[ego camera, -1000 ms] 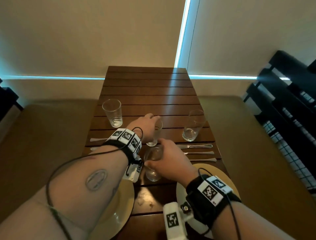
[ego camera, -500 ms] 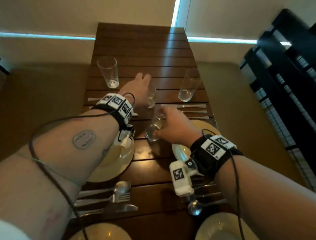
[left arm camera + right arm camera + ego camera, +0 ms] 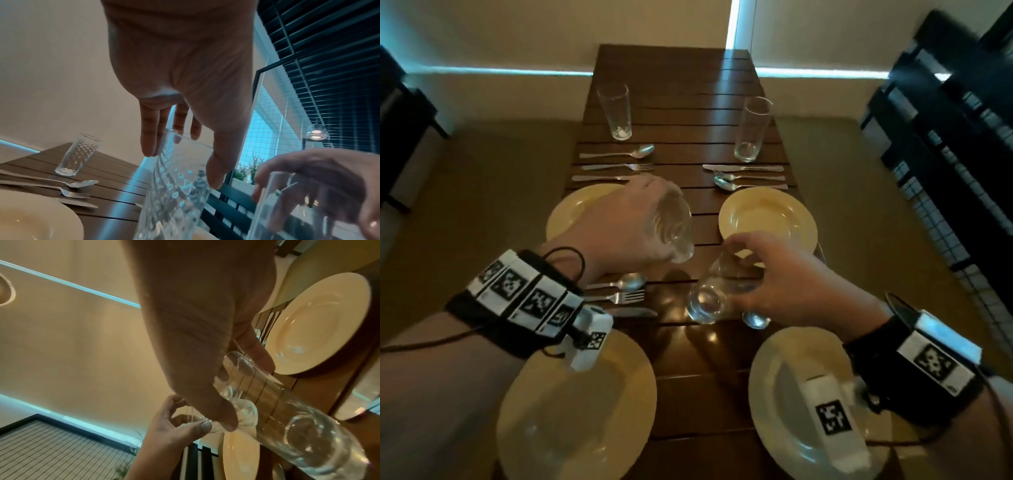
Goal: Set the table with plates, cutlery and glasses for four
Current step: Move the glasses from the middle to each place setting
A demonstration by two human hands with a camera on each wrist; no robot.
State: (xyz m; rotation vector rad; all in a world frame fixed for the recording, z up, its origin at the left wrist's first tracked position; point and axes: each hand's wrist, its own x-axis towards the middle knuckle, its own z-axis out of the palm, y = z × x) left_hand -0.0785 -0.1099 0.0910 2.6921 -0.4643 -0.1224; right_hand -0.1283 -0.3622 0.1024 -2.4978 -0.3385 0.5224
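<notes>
My left hand [image 3: 633,226] grips a patterned clear glass [image 3: 676,229] by its upper part, lifted and tilted over the middle of the wooden table [image 3: 688,349]. In the left wrist view its fingers [image 3: 148,129] and thumb curl round that glass [image 3: 176,186]. My right hand [image 3: 774,270] holds a smooth clear glass [image 3: 710,294] near its rim, tilted, base toward me, above the table between the plates. The right wrist view shows that glass [image 3: 287,410] pinched between thumb and fingers. Two more glasses stand at the far left [image 3: 614,111] and far right [image 3: 751,130].
Yellow plates lie at far left [image 3: 571,209], far right [image 3: 767,214], near left [image 3: 571,411] and near right [image 3: 791,394]. Cutlery sets lie beyond the far plates [image 3: 616,166] [image 3: 746,178] and beside the near left plate [image 3: 619,296]. A dark slatted rack [image 3: 955,113] stands at right.
Both hands have lifted their glasses off the table and drawn them back toward me, past the far plates. The head view has tipped down, showing the near plates.
</notes>
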